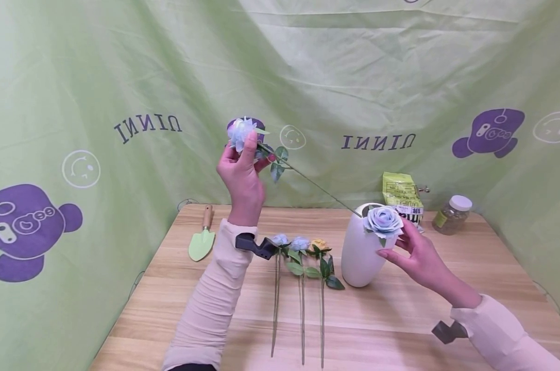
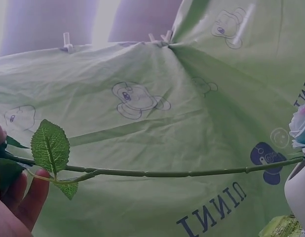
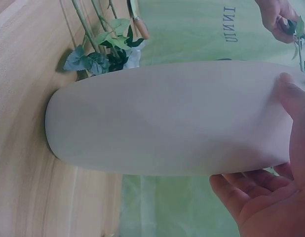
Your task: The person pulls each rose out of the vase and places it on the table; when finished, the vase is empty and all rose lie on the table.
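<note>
My left hand (image 1: 241, 180) is raised left of the vase and pinches an artificial blue rose (image 1: 240, 135) just under its bloom. That rose's long green stem (image 2: 192, 174) slants down to the right, its far end at the vase's mouth. The tall white vase (image 1: 360, 257) stands upright on the table. Around its upper part, my right hand (image 1: 421, 260) grips it, thumb on one side and fingers on the other in the right wrist view. Another blue rose (image 1: 384, 221) sits in the vase, its bloom leaning over the rim near my right fingers.
On the wooden table (image 1: 242, 319) lie two blue roses (image 1: 300, 243) and a yellow rose (image 1: 319, 245), stems toward me. A small green trowel (image 1: 202, 244) lies at the left. Behind the vase are a green packet (image 1: 399, 188) and a white-lidded jar (image 1: 452, 215). Green curtain (image 1: 307, 62) surrounds the table.
</note>
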Motion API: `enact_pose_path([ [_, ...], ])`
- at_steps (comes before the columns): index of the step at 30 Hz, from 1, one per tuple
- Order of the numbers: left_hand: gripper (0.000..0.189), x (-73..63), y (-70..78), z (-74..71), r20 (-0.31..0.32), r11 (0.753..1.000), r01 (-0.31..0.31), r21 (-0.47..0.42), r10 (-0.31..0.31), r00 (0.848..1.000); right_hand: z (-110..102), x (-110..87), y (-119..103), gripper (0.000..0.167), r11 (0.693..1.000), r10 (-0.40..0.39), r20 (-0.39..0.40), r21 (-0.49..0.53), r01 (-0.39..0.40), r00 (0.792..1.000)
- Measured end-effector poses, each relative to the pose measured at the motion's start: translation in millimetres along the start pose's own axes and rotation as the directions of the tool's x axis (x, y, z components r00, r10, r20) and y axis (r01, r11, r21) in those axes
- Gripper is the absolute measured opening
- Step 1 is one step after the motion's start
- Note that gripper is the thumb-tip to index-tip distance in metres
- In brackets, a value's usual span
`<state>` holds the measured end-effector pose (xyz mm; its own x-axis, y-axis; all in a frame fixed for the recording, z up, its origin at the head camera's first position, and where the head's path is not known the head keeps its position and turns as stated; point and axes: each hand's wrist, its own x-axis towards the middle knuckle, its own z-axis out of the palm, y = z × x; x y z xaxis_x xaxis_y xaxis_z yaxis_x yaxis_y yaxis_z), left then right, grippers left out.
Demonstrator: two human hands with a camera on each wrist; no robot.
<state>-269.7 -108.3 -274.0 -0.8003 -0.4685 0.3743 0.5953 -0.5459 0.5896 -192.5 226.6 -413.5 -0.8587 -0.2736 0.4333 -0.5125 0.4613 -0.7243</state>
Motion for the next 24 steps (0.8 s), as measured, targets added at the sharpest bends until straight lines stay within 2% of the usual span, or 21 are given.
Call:
enact_pose_path([
  [7,0.021,4.5,2.9,-13.4,-0.060,0.995,0.100,0.028,-0.098,0.993,1,0.5,0,0.078,1.000,-0.012,-0.009,-0.004,0.012,1.000],
  [12,0.016,4.0,2.4,-20.9,-0.047,0.981,0.182,0.067,-0.179,0.983,0,0.4,0,0.077,1.000,0.007,0.006,-0.006,-0.007,1.000],
  [14,0.016,3.9,1.3,-24.5,-0.023,0.966,0.237,0.106,-0.235,0.972,0,0.6,-1,0.077,1.000,0.011,0.011,-0.004,-0.011,1.000],
  [16,0.019,3.9,-0.4,-28.0,0.014,0.939,0.305,0.161,-0.311,0.950,0,0.7,-1,0.078,1.000,0.012,0.012,-0.003,-0.012,1.000],
  [19,0.027,2.7,-3.6,-32.1,0.071,0.877,0.394,0.275,-0.428,0.901,0,0.6,-1,0.078,1.000,0.009,0.008,-0.004,-0.009,1.000],
  [21,0.031,1.5,-5.8,-34.2,0.092,0.837,0.427,0.342,-0.482,0.871,0,0.4,-1,0.078,1.000,0.008,0.007,-0.006,-0.008,1.000],
  [24,0.033,-0.2,-8.5,-36.9,0.099,0.792,0.448,0.415,-0.528,0.843,0,0.3,-1,0.078,1.000,0.005,0.007,-0.007,-0.005,1.000],
])
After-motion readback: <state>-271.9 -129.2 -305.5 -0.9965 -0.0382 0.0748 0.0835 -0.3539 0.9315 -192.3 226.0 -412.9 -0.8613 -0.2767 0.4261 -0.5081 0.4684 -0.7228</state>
